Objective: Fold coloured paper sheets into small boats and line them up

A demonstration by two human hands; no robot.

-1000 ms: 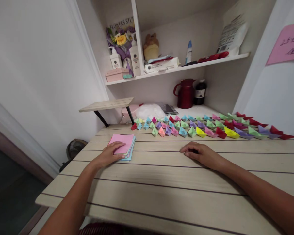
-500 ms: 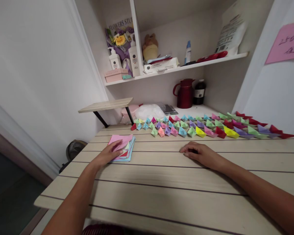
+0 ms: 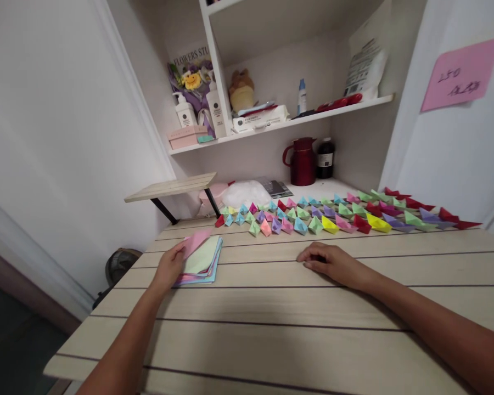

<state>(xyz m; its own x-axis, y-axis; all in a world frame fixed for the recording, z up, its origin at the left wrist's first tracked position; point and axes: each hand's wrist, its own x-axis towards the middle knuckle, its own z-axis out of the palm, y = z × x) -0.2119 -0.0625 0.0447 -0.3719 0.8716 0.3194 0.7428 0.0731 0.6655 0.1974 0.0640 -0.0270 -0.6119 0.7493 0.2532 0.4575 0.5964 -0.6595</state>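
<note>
One broad slatted table (image 3: 271, 340) stretched under both your arms, and a white wall shelf (image 3: 346, 104) hung over its far end. Along the far part of the table, many coloured paper boats (image 3: 337, 216) sat in close rows, running off to your right. A small raised board (image 3: 168, 187) stood at the far left corner, with a red jug (image 3: 302, 162) well to its right, under the shelf. Near the left edge lay a stack of coloured paper (image 3: 206, 266), its top sheet pale green. Your right hand (image 3: 333, 263) rested palm down on the bare wood, loose and holding nothing, well apart from the stack. Your left hand (image 3: 168, 269) sat at the stack's near left corner, fingers pinching a pink sheet (image 3: 195, 241) and tilting it up off the pile.
</note>
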